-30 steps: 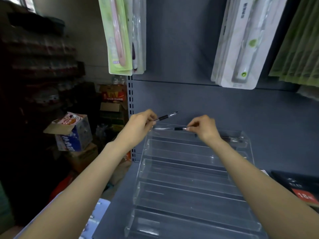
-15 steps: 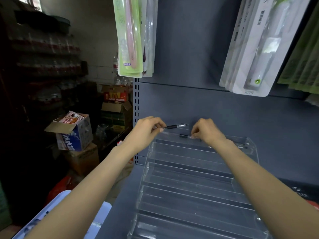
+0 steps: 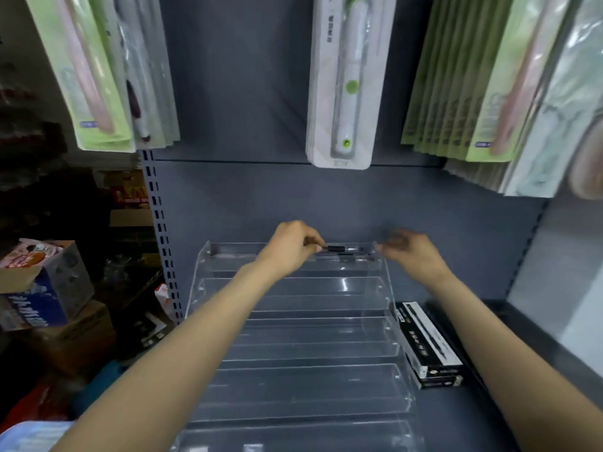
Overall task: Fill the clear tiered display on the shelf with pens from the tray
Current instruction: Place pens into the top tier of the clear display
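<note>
**Pen held at the top tier of the clear display**

The pen [image 3: 342,248] is held level over the top, rearmost tier of the clear tiered display [image 3: 293,347], close to the shelf's back edge. Its near end is pinched between the curled fingertips of the left hand [image 3: 292,247]; the dark grip and pale barrel point to the right. A second pen [image 3: 346,255] is seen lying in the same tier, just below the first. The right hand [image 3: 412,254] is held just beside the display's top right corner, blurred; its fingers are loosely curled and nothing is seen in them. The lower tiers are seen without pens. The display is set on the grey shelf [image 3: 456,419], towards its left edge. Two black boxes [image 3: 430,350] are stacked just beside the display's right side. Packaged items [image 3: 344,83] are hung on the back panel above. Cardboard cartons [image 3: 45,285] are piled beyond the shelf's left edge.
</note>
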{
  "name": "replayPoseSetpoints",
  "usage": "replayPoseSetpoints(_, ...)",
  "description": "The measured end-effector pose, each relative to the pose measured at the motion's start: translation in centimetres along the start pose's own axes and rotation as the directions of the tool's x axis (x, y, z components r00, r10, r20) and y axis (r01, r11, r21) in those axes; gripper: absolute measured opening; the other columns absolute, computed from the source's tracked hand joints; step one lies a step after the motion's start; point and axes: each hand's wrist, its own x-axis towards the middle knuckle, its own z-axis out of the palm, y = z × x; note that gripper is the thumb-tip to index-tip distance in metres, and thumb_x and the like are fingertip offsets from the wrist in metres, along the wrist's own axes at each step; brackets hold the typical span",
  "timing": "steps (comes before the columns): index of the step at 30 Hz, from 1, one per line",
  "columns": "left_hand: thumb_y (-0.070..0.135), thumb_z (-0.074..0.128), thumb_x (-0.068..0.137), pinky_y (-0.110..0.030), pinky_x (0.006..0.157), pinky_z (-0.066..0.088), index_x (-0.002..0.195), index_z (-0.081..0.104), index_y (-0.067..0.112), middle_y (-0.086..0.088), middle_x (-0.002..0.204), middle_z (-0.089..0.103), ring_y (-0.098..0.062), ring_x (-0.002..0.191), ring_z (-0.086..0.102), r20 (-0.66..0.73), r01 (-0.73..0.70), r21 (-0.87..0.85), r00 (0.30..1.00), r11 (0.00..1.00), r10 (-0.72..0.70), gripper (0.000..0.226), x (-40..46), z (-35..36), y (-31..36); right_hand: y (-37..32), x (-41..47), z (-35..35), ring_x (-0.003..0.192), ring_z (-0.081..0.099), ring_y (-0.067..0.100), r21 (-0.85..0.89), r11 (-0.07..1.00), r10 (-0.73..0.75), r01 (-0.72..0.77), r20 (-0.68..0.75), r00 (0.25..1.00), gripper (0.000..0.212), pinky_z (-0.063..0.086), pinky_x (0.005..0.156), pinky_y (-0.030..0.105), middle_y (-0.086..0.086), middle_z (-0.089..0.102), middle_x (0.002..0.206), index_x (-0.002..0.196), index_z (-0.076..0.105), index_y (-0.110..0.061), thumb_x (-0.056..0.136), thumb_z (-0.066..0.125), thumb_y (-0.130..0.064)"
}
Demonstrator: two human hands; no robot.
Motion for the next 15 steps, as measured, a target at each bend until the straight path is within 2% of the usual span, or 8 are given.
replayPoseSetpoints(2,0.012,0.064,0.087,-0.007,0.073,0.033,0.099,0.073,0.011,0.002,0.086,0.064,-0.008,0.083,0.056,0.075,0.028,-0.019,0.997,0.999,-0.027,0.015,1.1,0.8,0.6,0.8,-0.5,-0.3,0.114,0.059,0.023,0.071,0.997,0.012,-0.017,0.074,0.997,0.061,0.043,0.103,0.033,0.013,0.059,0.125,0.132,0.047,0.001,0.078,0.073,-0.014)
replayPoseSetpoints(5,0.012,0.069,0.082,-0.006,0.076,0.036,0.096,0.074,0.011,-0.001,0.096,0.072,-0.006,0.088,0.059,0.139,0.072,-0.056,0.988,0.996,-0.064,0.014,2.5,1.2,1.0,1.5,-1.1,-0.3,0.106,0.062,0.018,0.096,0.995,-0.041,0.028,0.141,0.989,0.049,0.045,0.104,0.038,0.01,0.064,0.12,0.123,0.058,-0.003,0.077,0.074,-0.006)
replayPoseSetpoints(9,0.012,0.074,0.077,-0.01,0.069,0.041,0.09,0.075,0.012,0.002,0.084,0.069,-0.004,0.08,0.059,0.236,0.14,-0.037,0.963,0.99,-0.127,0.013,3.9,1.3,1.5,1.8,-1.2,-0.2,0.103,0.061,0.015,0.087,0.996,-0.043,0.032,0.131,0.99,0.045,0.046,0.1,0.031,0.007,0.065,0.117,0.122,0.059,-0.004,0.079,0.071,-0.002)
replayPoseSetpoints(12,0.01,0.075,0.076,-0.003,0.059,0.038,0.089,0.075,0.011,0.004,0.08,0.067,-0.001,0.071,0.056,0.27,0.157,0.021,0.95,0.987,-0.157,0.014,4.5,1.6,1.9,1.9,-1.1,-0.3,0.1,0.06,0.013,0.098,0.995,-0.034,0.022,0.123,0.992,0.044,0.044,0.094,0.024,0.003,0.065,0.112,0.122,0.059,-0.006,0.079,0.071,-0.003)
replayPoseSetpoints(15,0.01,0.076,0.074,-0.009,0.063,0.04,0.09,0.075,0.01,0.003,0.081,0.067,-0.005,0.076,0.057,0.292,0.166,0.062,0.94,0.984,-0.177,0.017,4.9,1.7,2.2,2.1,-1.2,-0.1,0.1,0.061,0.013,0.138,0.99,-0.004,-0.011,0.109,0.994,0.045,0.044,0.096,0.024,0.002,0.065,0.112,0.122,0.06,-0.009,0.079,0.071,-0.004)
